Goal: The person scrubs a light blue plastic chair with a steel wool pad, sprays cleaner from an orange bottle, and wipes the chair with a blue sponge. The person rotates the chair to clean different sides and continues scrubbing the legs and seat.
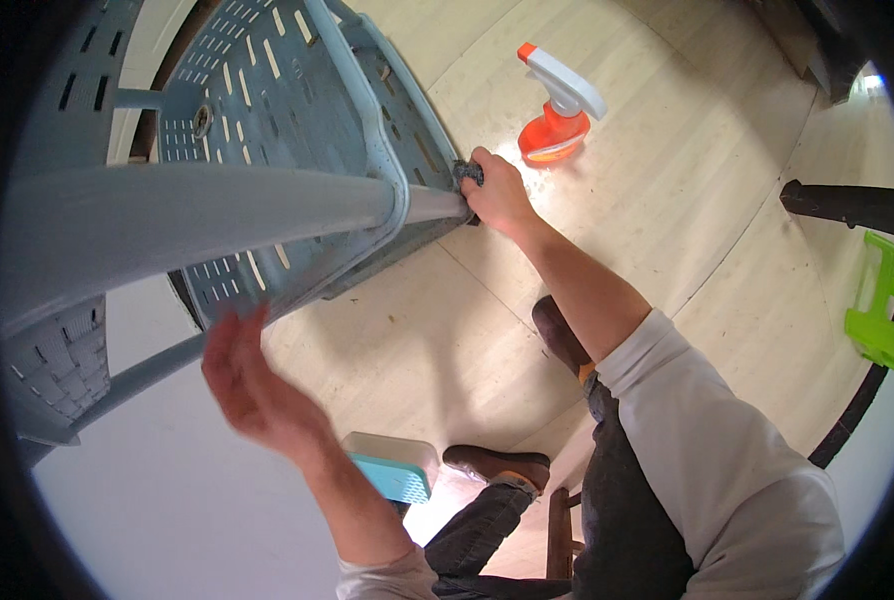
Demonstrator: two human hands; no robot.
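A blue-grey plastic shelf rack (327,142) with slotted tiers rises before me on the left. My right hand (498,191) grips a dark grey scouring pad, probably steel wool (468,173), against the foot of the rack's post (436,205), low near the floor. Blurred by motion, my left hand (256,382) is beside the near edge of a slotted tier. Its fingers look apart with nothing between them; whether they touch the rack I cannot tell. A spray bottle (556,135) with orange body and white head stands on the floor beyond my right hand.
A pale tiled floor (687,187) lies around the rack. A turquoise-and-clear plastic container (391,472) is by my left shoe (496,465). On the right are a dark furniture leg (844,202) and a bright green plastic stool (878,315). A white wall or panel (184,487) borders the left.
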